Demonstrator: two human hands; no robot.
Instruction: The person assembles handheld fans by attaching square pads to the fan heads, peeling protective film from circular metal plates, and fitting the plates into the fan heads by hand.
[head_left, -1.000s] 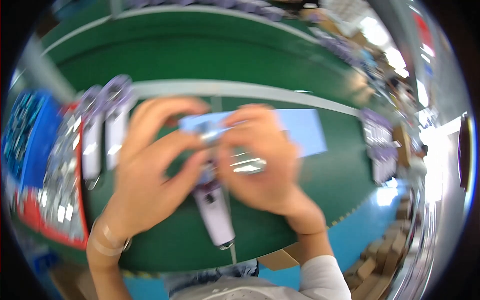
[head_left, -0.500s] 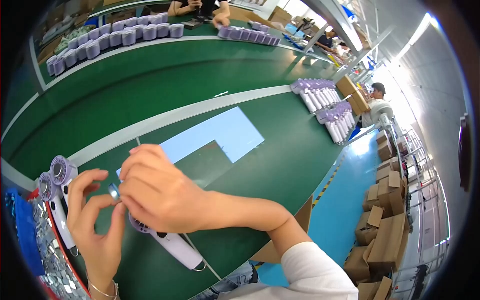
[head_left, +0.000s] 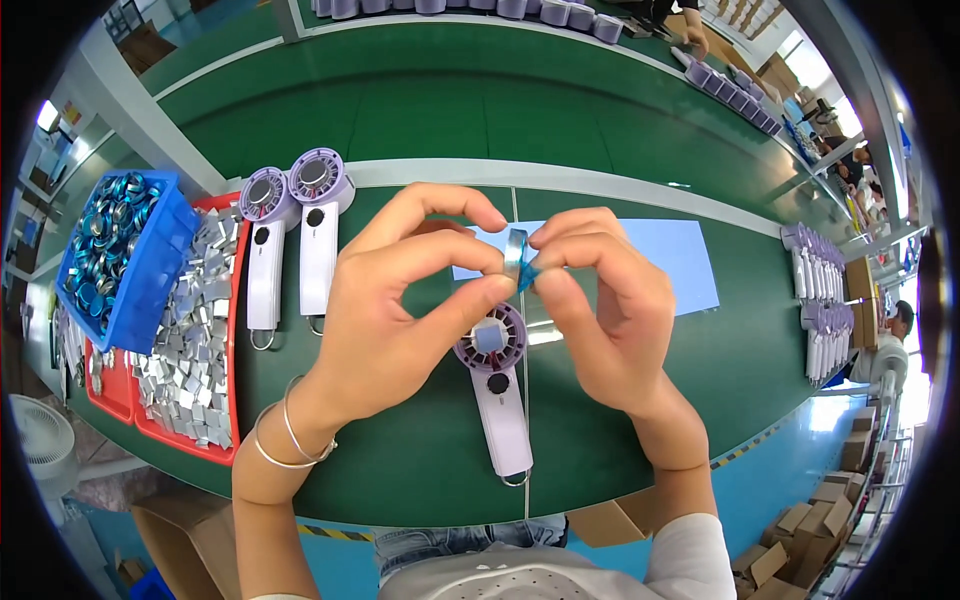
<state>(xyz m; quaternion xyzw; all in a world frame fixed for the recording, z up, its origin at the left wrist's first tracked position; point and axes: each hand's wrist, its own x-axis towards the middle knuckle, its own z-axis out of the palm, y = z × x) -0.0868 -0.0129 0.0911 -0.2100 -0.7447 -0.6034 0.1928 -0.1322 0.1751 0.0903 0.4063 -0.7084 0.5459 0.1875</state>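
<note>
In front of me my left hand pinches the edge of a small round silver metal cap between thumb and index finger. My right hand has its thumb and fingertips closed on a bit of crinkled blue film at the cap's right side. Below both hands a purple-and-white handheld fan lies face up on the green table, a greyish square pad at its hub. Two more fans of this kind lie to the left, with dark round hubs.
At left, a blue bin holds several shiny blue-faced caps; a red tray holds loose silver-grey squares. A light-blue sheet lies behind my right hand. Rows of fans stand at far right. Another person's hand is across the table.
My view has swung left and down, bringing the bin and tray in. My right hand, earlier over the cap, now sits at its right side with blue film in its fingers.
</note>
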